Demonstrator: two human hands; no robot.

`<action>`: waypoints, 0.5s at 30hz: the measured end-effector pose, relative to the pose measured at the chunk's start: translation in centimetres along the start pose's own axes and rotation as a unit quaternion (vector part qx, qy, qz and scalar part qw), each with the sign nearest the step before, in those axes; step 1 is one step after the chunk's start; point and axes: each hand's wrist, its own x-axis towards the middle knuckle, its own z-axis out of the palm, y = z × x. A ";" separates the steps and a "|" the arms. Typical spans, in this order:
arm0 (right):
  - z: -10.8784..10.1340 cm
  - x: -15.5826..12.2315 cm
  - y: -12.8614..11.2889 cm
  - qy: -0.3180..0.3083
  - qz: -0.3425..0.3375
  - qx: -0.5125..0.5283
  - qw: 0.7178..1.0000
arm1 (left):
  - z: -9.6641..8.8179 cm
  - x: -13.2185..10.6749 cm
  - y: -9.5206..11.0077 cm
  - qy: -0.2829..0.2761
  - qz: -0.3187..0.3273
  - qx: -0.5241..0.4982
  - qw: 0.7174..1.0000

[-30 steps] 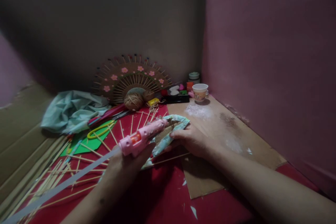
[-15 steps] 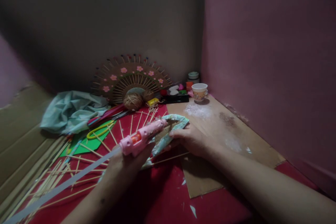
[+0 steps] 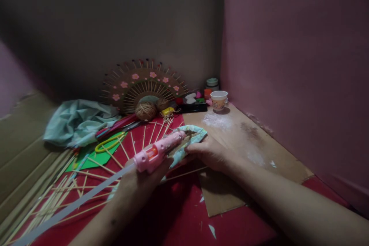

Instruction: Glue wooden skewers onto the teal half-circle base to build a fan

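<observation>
Glue gun [image 3: 165, 147] and blue-edged cardboard [image 3: 180, 155] in hands [image 3: 212, 155]

The person's left hand [image 3: 141, 180] grips a pink glue gun [image 3: 161, 150], its tip at a piece of blue-edged cardboard [image 3: 182, 148] that the right hand [image 3: 209, 154] holds. Thin sticks [image 3: 122, 147] spread over the red surface [image 3: 233, 230]. Behind stands a flowered fan [image 3: 129, 78], a ball of twine [image 3: 146, 111] before it and a cup [image 3: 219, 101] to the right.

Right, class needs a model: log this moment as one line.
left hand: holds glue gun; right hand: holds teal-edged cardboard; beyond: fan, yarn, cup
</observation>
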 end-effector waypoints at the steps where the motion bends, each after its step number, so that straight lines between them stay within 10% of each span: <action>1: 0.0 0.0 -0.1 0.002 0.003 -0.004 1.000 | -0.1 0.0 0.1 -0.010 0.002 -0.016 1.000; 7: 0.2 -0.2 -0.3 0.011 0.018 -0.010 1.000 | -0.4 0.0 0.3 -0.067 -0.041 -0.033 0.996; 15: -0.1 -0.1 0.0 -0.005 0.018 -0.009 1.000 | -0.1 -0.3 0.1 -0.008 -0.024 0.022 0.999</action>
